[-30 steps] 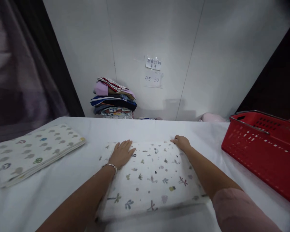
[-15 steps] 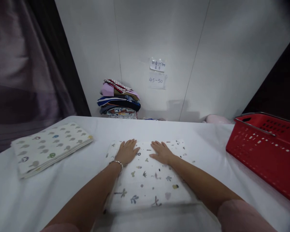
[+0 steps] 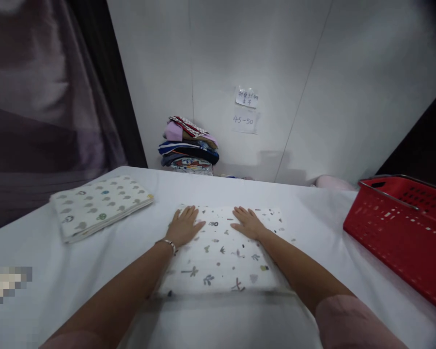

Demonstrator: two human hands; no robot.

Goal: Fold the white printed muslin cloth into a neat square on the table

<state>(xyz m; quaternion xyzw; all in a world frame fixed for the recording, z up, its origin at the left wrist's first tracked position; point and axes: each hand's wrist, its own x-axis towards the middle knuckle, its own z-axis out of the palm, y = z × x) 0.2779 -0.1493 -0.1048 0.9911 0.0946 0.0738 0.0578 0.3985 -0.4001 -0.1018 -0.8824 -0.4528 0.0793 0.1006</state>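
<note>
A folded white cloth with small plant prints [image 3: 221,259] lies flat on the white table [image 3: 305,213] in front of me. My left hand [image 3: 184,226], a bracelet on its wrist, rests flat and open on the cloth's far left part. On the far middle of the same cloth lies my right hand [image 3: 247,223], fingers stretched out and open. Neither hand holds anything.
Another folded cloth with mushroom prints [image 3: 100,206] lies at the left of the table. A red plastic basket [image 3: 403,228] stands at the right. A stack of folded coloured clothes [image 3: 189,145] sits against the wall, under two paper notes [image 3: 245,109]. A dark curtain [image 3: 39,106] hangs left.
My right hand slid from the cloth's far right corner leftward to its middle and now lies flat. The left hand stayed in place. The view shifted a little to the left.
</note>
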